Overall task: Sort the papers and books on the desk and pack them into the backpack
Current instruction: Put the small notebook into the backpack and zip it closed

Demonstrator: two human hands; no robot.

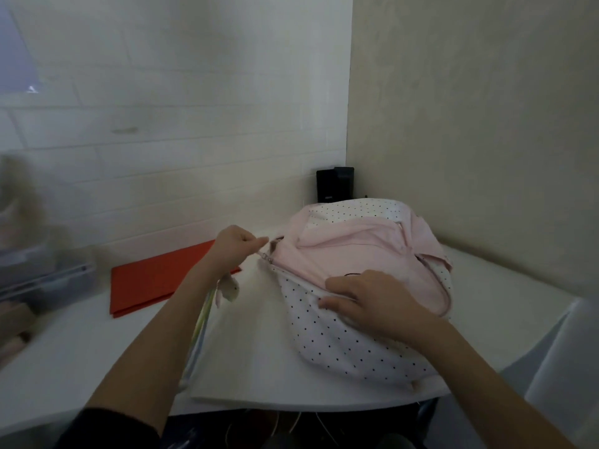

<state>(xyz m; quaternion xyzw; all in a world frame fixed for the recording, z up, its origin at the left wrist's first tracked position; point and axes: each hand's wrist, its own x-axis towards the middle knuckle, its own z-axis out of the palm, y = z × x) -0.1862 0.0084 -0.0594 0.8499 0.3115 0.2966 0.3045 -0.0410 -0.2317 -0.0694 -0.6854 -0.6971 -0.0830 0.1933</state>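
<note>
Nearest the camera, two bare forearms reach out over a white desk [81, 351]. Under them lies a large white sheet or board [259, 351], with a thin stack of pale, colour-edged papers [199, 332] showing along its left edge beneath the left forearm.

The right hand [366, 299] presses flat on the white, black-dotted fabric backpack with pink lining [350, 338], fingers straight and spread, just below the zip line, pinning the bag in place. The backpack lies on its side on the right half of the desk, its long axis running away from the person toward the corner, the opened pink interior facing up.

A little farther out, the left hand [235, 244] has thumb and curled fingers pinched together on the small metal zip puller [266, 254] at the bag's left end. The zip track curves from that pinch rightward, past the right hand's fingertips. The left hand is the one on the puller; by my reading, any further travel has to follow that curve while the right hand braces the fabric.

Beyond the left hand a flat red paper folder [155, 280] lies on the desk, apart from the bag and not yet packed. A small black box [334, 186] stands in the far corner against the wall
</note>
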